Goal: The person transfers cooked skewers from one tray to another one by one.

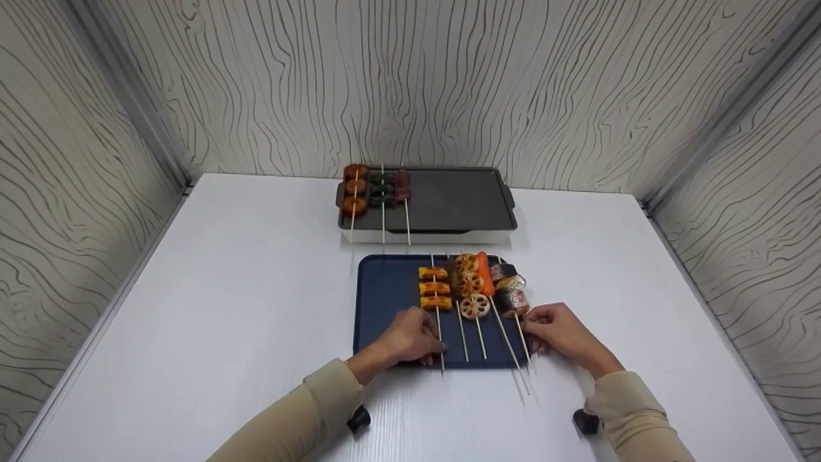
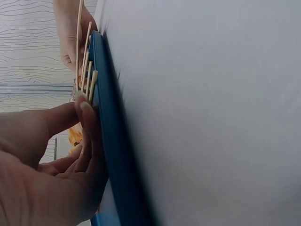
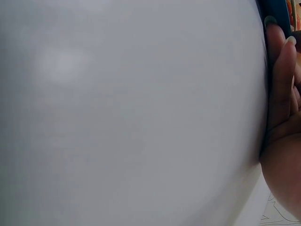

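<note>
The blue tray [image 1: 385, 295] holds several skewers. My left hand [image 1: 407, 335] pinches the stick of the skewer with three yellow pieces [image 1: 435, 288]; in the left wrist view its thumb and fingertips [image 2: 82, 101] meet beside several stick ends. At the tray's right edge, my right hand [image 1: 564, 330] has curled fingers at the lower end of the dark-and-silver food skewer [image 1: 513, 299]; its grip on the stick is partly hidden. Between the hands lie lotus-slice pieces [image 1: 474, 307] and an orange sausage-like piece [image 1: 485, 274].
Behind the tray stands a grill [image 1: 455, 199] with three skewers on its left side: round orange-brown pieces [image 1: 355, 187], dark green pieces [image 1: 383, 189] and dark red pieces [image 1: 402, 185]. Two small black objects lie by the sleeves, left [image 1: 359, 420] and right [image 1: 585, 421]. Patterned walls enclose the white table [image 1: 256, 289].
</note>
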`<state>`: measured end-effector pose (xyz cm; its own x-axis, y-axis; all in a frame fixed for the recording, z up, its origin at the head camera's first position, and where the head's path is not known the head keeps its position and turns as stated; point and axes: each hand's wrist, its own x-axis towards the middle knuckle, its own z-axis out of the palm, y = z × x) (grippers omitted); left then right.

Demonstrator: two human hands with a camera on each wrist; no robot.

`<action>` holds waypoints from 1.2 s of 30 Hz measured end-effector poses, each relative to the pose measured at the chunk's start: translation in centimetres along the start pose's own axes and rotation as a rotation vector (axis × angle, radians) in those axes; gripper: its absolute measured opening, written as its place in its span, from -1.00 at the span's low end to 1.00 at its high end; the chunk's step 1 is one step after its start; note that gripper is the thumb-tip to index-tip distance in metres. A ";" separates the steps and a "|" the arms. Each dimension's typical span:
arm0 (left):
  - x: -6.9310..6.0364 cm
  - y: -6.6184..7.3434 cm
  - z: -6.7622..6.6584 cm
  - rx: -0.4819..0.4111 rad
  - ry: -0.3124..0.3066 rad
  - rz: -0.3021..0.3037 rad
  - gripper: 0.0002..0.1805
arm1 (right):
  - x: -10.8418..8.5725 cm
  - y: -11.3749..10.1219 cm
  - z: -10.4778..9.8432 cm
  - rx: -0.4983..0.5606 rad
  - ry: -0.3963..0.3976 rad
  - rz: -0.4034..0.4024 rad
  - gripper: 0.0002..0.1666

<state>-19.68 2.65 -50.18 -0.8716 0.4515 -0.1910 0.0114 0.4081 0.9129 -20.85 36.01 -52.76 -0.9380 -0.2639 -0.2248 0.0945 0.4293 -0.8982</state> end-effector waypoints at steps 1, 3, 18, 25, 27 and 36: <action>0.0 0.0 -0.1 0.010 -0.007 0.012 -0.89 | 0.0 0.1 0.0 -0.004 0.000 -0.003 -0.76; 0.0 -0.1 -0.3 0.037 -0.029 0.041 -0.91 | 0.0 0.2 -0.1 -0.004 0.003 -0.001 -0.77; 0.3 3.7 -7.4 0.247 0.139 0.179 -0.62 | -0.6 0.0 -0.7 -0.015 0.007 0.006 -0.77; 2.9 6.7 -10.6 0.250 0.223 0.104 -0.52 | -0.3 0.0 -0.8 -0.026 0.006 0.009 -0.76; 4.0 7.0 -11.1 0.271 0.232 0.069 -0.45 | -0.2 -0.1 -0.7 -0.021 0.008 0.012 -0.77; 8.2 6.9 -12.4 0.287 0.216 -0.062 -0.31 | 0.2 0.1 -0.1 -0.015 0.002 0.000 -0.78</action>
<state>-32.81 -0.69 -41.02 -0.9581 0.2532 -0.1336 0.0660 0.6493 0.7577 -21.04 36.09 -52.80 -0.9385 -0.2626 -0.2242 0.0896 0.4419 -0.8926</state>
